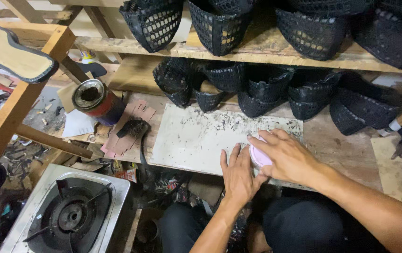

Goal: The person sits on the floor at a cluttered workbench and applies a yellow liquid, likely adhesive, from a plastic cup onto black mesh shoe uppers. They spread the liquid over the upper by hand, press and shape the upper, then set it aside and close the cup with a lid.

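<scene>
Two hands meet at the white board's (187, 140) near edge: right hand (288, 157) clamped on a pink piece (258, 157), left hand (238, 175) flat, fingers spread. Debris on the board could soil the piece, I judge.

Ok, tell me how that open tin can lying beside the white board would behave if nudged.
The tin can lies tilted on its round side, so it would probably roll. Its open mouth shows dark contents, which might spill. It likely feels stiff, being metal-rimmed. Neither hand touches it.
</scene>
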Demonstrator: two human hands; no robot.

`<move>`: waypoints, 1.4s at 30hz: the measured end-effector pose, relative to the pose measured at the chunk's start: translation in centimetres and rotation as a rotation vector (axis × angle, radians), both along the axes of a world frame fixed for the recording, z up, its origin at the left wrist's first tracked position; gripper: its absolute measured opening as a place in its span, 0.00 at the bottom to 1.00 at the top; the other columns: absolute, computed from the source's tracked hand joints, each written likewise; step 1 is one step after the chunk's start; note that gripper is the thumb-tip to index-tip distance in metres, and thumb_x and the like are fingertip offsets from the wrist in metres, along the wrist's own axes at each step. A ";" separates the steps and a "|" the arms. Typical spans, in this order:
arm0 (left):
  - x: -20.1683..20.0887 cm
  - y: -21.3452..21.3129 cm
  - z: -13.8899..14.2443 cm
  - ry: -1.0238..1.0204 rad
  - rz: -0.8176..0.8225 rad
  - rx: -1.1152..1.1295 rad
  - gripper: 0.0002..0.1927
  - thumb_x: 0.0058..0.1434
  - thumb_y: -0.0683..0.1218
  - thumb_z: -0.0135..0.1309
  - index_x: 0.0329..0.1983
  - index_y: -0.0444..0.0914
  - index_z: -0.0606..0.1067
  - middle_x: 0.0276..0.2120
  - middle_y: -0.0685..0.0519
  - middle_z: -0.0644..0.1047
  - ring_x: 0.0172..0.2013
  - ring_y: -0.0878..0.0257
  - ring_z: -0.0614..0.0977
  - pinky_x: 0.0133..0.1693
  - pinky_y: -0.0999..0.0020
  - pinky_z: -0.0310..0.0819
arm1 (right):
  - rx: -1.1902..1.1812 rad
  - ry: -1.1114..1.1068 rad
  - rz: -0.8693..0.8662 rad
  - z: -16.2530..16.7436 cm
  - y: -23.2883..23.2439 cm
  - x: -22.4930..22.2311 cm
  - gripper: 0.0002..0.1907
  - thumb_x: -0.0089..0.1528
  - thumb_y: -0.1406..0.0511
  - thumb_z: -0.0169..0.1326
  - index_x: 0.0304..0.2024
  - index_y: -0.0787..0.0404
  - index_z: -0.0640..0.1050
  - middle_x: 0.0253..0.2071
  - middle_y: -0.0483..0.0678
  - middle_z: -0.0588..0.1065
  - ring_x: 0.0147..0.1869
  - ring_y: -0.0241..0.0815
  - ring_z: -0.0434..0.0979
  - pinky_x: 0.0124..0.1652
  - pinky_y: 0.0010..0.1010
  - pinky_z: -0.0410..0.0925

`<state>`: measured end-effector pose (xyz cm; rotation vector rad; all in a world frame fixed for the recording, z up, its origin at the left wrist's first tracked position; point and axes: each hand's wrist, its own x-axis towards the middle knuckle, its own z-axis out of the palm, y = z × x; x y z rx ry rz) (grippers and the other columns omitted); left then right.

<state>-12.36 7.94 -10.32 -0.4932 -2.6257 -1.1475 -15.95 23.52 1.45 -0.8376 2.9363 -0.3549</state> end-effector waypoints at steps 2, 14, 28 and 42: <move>0.0 0.0 0.2 -0.004 0.001 0.008 0.47 0.47 0.52 0.67 0.68 0.31 0.63 0.62 0.41 0.73 0.69 0.41 0.64 0.68 0.35 0.37 | 0.046 -0.018 -0.033 0.1 -0.4 0.3 0.50 0.45 0.58 0.67 0.70 0.52 0.67 0.70 0.58 0.65 0.66 0.65 0.64 0.63 0.47 0.61; 2.0 -1.7 1.7 -0.110 -0.157 0.202 0.41 0.59 0.51 0.60 0.73 0.35 0.60 0.67 0.40 0.68 0.70 0.45 0.65 0.69 0.47 0.53 | -0.255 0.258 0.165 2.2 0.7 4.0 0.46 0.43 0.53 0.69 0.62 0.59 0.71 0.65 0.58 0.68 0.67 0.62 0.66 0.63 0.46 0.64; 11.6 -1.1 4.4 -1.078 -0.173 1.884 0.31 0.69 0.64 0.35 0.61 0.39 0.70 0.54 0.46 0.76 0.55 0.53 0.79 0.55 0.56 0.76 | -0.371 0.361 0.551 1.8 -1.4 12.7 0.32 0.51 0.54 0.60 0.58 0.55 0.78 0.64 0.52 0.71 0.69 0.61 0.68 0.63 0.56 0.61; 13.4 -3.0 -2.6 -1.307 -0.295 1.650 0.26 0.67 0.62 0.42 0.52 0.37 0.74 0.46 0.46 0.80 0.46 0.56 0.83 0.49 0.60 0.81 | -0.503 0.185 0.466 -3.4 -0.3 16.5 0.38 0.55 0.50 0.60 0.65 0.59 0.71 0.69 0.57 0.69 0.72 0.64 0.66 0.62 0.55 0.60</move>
